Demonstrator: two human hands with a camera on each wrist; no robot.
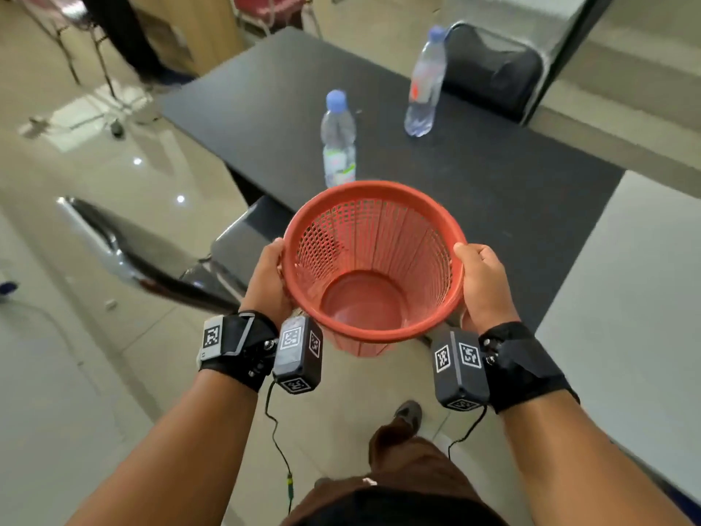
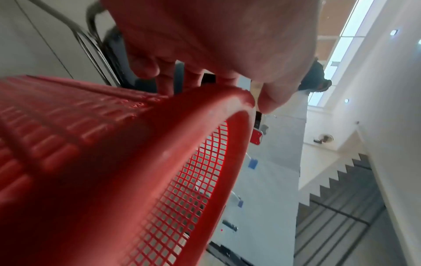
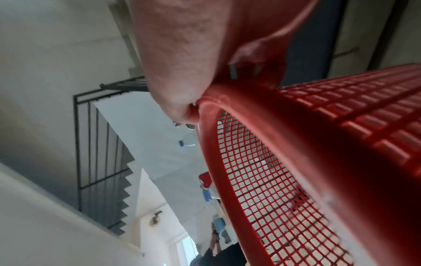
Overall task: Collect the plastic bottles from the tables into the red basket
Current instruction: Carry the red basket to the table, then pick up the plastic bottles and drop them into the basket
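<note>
Black table [image 1: 493, 176]: two bottles, labels unreadable | both hands' grip holds red basket [image 1: 373, 328] rim

Glossy plastic lattice basket [image 1: 373, 260]; matt dark table [image 1: 493, 176]; clear plastic bottles [image 1: 338, 142].

Both bare forearms reach forward, a black strap and a dark camera box on each wrist. The left hand [image 1: 267, 277] clamps the rim of the round red plastic mesh basket [image 1: 379, 337], thumb on top, fingers [image 2: 167, 79] underneath. The right hand [image 1: 483, 282] grips the opposite rim, its fingers probably curled below.
</note>
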